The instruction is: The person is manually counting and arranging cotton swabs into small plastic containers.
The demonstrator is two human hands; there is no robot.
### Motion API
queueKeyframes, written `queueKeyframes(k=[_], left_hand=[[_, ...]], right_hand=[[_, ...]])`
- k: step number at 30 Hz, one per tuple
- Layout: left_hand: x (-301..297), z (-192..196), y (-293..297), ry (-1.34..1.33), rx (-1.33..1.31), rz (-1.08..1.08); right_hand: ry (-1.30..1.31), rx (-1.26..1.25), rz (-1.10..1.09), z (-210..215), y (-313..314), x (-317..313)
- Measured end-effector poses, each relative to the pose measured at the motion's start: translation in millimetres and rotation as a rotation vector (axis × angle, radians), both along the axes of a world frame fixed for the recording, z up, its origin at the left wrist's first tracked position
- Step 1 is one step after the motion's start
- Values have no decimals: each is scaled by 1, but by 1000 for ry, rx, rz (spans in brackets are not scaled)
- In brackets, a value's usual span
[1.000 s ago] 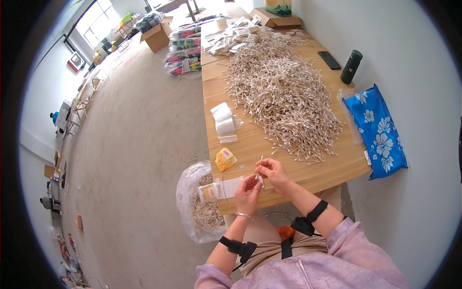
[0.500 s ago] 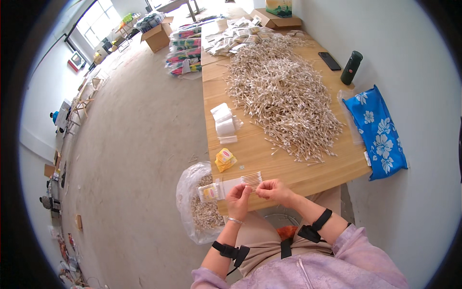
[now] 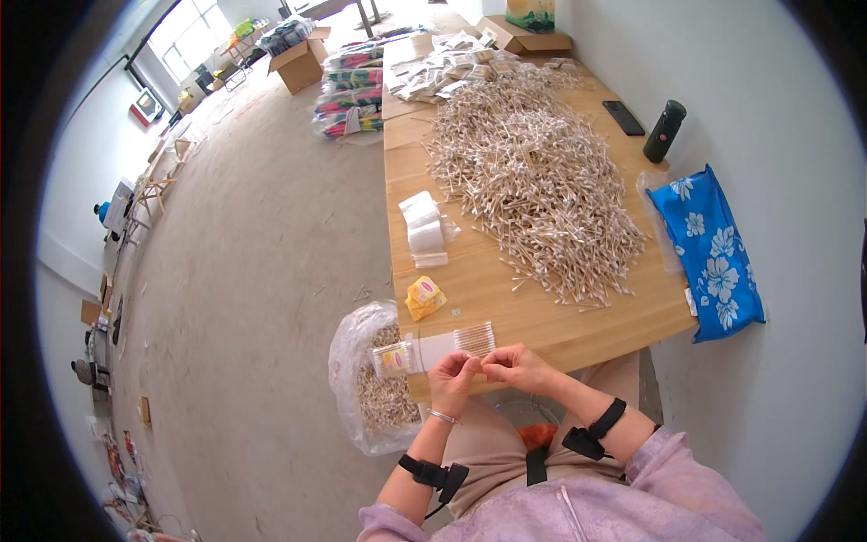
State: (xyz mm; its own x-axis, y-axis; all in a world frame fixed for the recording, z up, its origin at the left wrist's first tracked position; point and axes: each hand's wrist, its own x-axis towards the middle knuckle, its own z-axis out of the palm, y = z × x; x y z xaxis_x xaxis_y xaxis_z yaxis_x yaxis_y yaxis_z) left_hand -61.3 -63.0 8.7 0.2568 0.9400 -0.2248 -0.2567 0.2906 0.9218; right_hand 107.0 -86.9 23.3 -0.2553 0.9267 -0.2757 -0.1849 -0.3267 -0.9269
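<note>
Left hand [image 3: 454, 372] and right hand [image 3: 510, 366] pinch something small together; contents indiscernible. Swab row [image 3: 474, 339] at twelve o'clock, near table edge [image 3: 542, 348]: a nudge risks scattering.

Dark green cylindrical bottle [image 3: 664, 132] stood near a black phone [image 3: 623, 117], blue flowered fabric pouch [image 3: 713, 253] lay at the wooden table's [image 3: 623, 312] edge — brown cardboard box [image 3: 302, 65] sat on the floor.

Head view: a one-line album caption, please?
Two hands pinch together beside a heap of pale cotton swabs on a wooden table.
</note>
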Motion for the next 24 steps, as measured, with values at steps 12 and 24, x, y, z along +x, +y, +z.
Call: queueKeyframes(k=[12, 24], left_hand=[[0, 0, -1, 20, 12, -45], [0, -17, 15, 203, 176, 265]], right_hand=[[23, -37, 51, 3, -4, 4], [-909, 382, -228, 5, 48, 15]])
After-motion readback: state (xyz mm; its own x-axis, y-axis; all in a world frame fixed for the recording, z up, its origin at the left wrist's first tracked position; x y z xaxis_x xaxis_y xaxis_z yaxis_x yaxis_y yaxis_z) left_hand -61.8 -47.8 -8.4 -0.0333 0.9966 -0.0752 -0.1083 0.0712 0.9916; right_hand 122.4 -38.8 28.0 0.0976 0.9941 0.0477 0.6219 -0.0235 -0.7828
